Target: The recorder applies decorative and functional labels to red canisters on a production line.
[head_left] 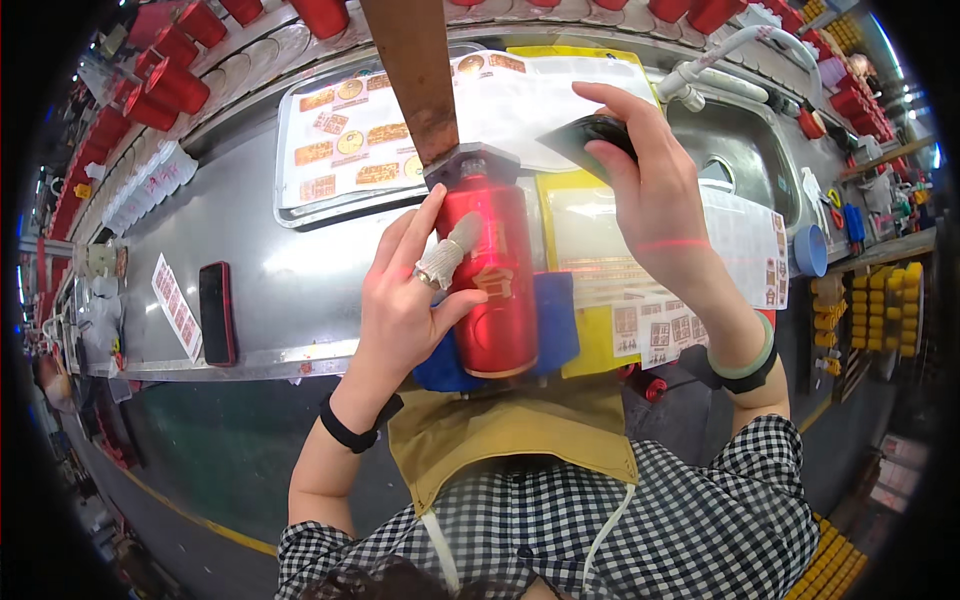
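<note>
A shiny red bottle (pixel 490 270) with gold characters lies lengthwise in front of me, over a blue pad (pixel 556 315). Its neck end meets a dark angular holder (pixel 480 160) at the end of a brown bar (pixel 412 70). My left hand (pixel 405 280) steadies the bottle from its left side, fingers and thumb against it; one finger wears a whitish cover (pixel 447 257). Raised to the right of the bottle, my right hand (pixel 655 190) is closed on a dark, flat scraper (pixel 590 140), whose wedge-shaped blade points left. The scraper does not touch the bottle.
Behind the bottle, a tray (pixel 290 200) carries sheets of gold-printed stickers (pixel 350 130). Further sticker sheets (pixel 680 335) lie at the right, near a sink (pixel 775 150) with a pale pipe. A phone (pixel 216 312) lies left. Red cups (pixel 178 85) line the far conveyor.
</note>
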The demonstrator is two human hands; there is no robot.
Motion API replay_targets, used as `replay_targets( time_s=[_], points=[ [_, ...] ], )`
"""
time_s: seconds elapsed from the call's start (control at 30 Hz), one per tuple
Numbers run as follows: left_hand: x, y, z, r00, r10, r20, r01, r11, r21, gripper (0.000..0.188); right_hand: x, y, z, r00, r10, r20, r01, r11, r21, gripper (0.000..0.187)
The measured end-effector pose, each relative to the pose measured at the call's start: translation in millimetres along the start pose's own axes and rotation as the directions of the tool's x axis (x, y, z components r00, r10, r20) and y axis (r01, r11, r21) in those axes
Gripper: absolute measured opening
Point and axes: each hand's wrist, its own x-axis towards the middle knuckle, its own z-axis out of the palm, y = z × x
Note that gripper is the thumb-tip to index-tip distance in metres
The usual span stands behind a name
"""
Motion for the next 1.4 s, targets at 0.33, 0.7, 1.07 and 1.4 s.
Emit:
replay_targets(
  time_s=[0.33,0.7,1.07,1.4],
  points=[
    [28.5,-9.0,-1.5,0.993,-0.079,0.086,0.087,0.992,-0.094,0.046,12.5,-8.9,24.7,0.971,-0.239,-0.016,0.238,0.970,-0.041,0.030],
    [-19.3,-5.8,4.2,0.802,-0.588,0.106,0.468,0.509,-0.722,0.087,-7.5,-32.2,60.6,0.741,-0.516,0.430,0.552,0.833,0.048,0.018],
    [-33.4,33.2,5.1,0.737,-0.638,0.221,0.575,0.421,-0.702,0.094,-73.5,-11.3,26.0,0.766,-0.612,0.198,0.475,0.746,0.467,0.025],
    [-32.9,30.0,10.2,0.812,-0.557,0.176,0.471,0.447,-0.760,0.091,-107.1,15.4,31.7,0.797,-0.604,0.024,0.595,0.791,0.143,0.022]
  ],
)
